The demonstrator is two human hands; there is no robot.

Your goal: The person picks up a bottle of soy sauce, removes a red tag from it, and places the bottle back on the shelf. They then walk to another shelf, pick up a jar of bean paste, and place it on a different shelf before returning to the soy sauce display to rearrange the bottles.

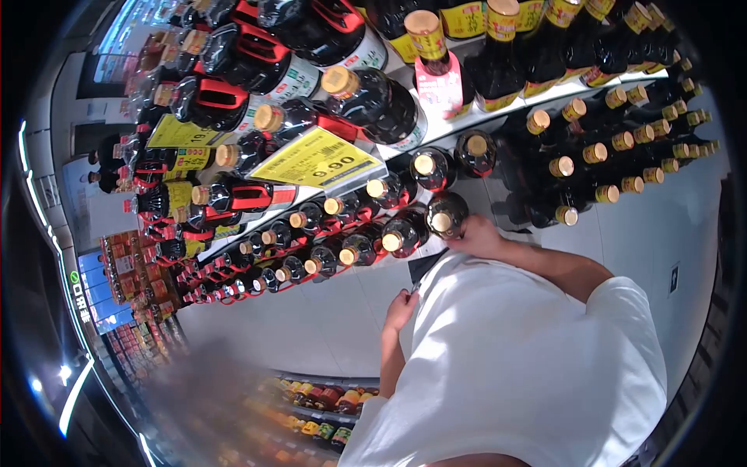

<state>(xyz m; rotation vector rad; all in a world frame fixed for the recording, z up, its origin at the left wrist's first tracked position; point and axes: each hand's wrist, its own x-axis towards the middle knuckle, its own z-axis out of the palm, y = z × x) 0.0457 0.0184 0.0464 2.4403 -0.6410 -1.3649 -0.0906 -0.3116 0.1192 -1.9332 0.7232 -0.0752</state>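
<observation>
The right hand (476, 235) reaches up to the lower shelf (342, 311) and closes its fingers around a dark bottle (447, 215) at the right end of the front row. The fingers wrap the bottle body from the right side; the thumb is hidden behind it.

Bottle appearance: the body is dark, almost black, and glossy, with highlights on its shoulder. The cap is round and pale gold and faces the camera. A band of label shows just below the cap; its print is too small to read. The bottle stands just beside a matching bottle with red trim (401, 233), and the two appear to touch.

The left hand (401, 310) hangs lower, in front of the white shirt (529, 366), well apart from the shelf stock. Its fingers are curled inward around a small object; what that object is cannot be told.

Surroundings: the row to the left continues with the same dark bottles with gold caps and red handles. A yellow price tag (317, 159) printed with 9.90 hangs from the shelf edge above. Further right, a block of slimmer dark bottles with gold caps (615, 156) fills the adjoining section. A lower tier with mixed coloured jars (327, 405) appears blurred at the bottom.
</observation>
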